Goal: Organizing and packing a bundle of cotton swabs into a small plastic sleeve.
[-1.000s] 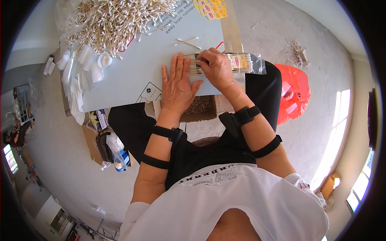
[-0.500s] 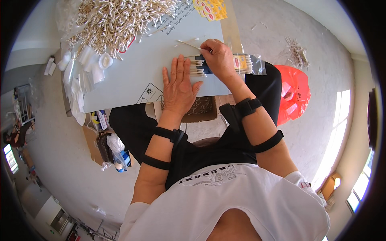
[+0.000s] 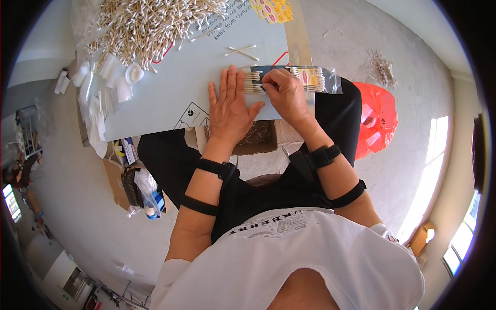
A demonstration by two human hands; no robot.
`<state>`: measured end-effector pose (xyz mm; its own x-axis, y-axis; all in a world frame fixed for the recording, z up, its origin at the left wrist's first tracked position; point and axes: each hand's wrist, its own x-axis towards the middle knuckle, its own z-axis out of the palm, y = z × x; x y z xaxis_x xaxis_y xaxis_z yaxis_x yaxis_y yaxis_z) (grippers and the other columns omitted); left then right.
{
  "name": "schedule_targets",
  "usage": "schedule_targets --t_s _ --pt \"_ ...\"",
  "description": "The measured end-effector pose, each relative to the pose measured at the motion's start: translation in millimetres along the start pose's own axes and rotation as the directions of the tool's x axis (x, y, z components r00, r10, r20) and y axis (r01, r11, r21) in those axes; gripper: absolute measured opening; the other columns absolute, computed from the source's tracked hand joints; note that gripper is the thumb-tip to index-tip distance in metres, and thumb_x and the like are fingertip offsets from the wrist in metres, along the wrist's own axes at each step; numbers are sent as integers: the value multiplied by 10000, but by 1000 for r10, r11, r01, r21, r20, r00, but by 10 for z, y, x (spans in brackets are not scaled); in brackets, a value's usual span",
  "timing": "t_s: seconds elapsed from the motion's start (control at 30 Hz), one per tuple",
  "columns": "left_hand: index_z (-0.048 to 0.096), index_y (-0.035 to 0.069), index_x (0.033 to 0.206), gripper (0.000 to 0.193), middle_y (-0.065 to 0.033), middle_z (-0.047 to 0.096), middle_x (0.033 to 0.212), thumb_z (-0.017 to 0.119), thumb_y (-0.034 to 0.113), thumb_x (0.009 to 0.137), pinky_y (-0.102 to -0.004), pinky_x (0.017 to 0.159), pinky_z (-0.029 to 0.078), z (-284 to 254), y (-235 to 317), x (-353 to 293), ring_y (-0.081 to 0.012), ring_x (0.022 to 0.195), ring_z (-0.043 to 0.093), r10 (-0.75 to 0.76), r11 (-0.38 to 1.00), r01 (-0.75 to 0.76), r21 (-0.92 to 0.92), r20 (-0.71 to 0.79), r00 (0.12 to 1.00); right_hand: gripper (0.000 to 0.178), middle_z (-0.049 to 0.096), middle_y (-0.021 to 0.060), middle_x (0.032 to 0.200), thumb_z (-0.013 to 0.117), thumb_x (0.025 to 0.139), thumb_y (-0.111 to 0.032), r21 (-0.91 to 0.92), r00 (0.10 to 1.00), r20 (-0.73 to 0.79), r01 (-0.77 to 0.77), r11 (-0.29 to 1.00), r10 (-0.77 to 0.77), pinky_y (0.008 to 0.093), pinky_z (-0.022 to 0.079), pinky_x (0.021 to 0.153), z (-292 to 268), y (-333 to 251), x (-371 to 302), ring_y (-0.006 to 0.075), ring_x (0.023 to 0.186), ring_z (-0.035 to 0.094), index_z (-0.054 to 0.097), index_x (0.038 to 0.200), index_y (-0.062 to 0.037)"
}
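My left hand (image 3: 228, 108) lies flat on the grey board, fingers stretched, its fingers over one end of a row of cotton swabs (image 3: 253, 76). At the other end of that row, my right hand (image 3: 287, 95) is closed in a pinch, its fingertips on a cotton swab's tip; the grip is partly hidden. Beyond the right hand is a clear packet of cotton swabs (image 3: 319, 78) with a yellow and red label card (image 3: 308, 77), resting on a dark strip. Two loose cotton swabs (image 3: 241, 50) lie crossed above the row.
A large heap of cotton swabs (image 3: 155, 23) covers the far left of the board (image 3: 155, 111). Clear bags and white rolls (image 3: 124, 88) lie at its left edge. Yellow cards (image 3: 273, 9) lie at the far right. A cardboard box (image 3: 258, 140) stands below; a red bag (image 3: 373, 121) is at right.
My right hand has moved from the loose swabs down toward me, to the end of the row. The loose swabs now lie crossed apart from it. My left hand has stayed nearly still.
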<state>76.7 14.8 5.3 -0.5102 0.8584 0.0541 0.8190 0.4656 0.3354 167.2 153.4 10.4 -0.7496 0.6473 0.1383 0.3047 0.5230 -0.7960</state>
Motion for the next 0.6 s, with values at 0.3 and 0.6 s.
schedule_targets --t_s 0.3,0.6 --pt "256 25 1509 876 -167 224 1589 660 451 859 -549 1179 122 15 11 7 -319 1484 182 -6 1000 6 10 -22 1000 64 606 85 818 669 789 -77 -27 997 -60 47 999 -49 403 509 638 45 -21 -211 315 751 637 668 853 -76" --pt "261 29 1506 874 -164 228 1586 650 468 858 -555 1176 129 48 7 12 -321 1478 193 3 1000 -2 28 -50 999 53 590 77 788 681 783 -91 -76 994 -61 88 993 -93 405 498 626 61 -1 -222 303 745 635 662 832 -91"
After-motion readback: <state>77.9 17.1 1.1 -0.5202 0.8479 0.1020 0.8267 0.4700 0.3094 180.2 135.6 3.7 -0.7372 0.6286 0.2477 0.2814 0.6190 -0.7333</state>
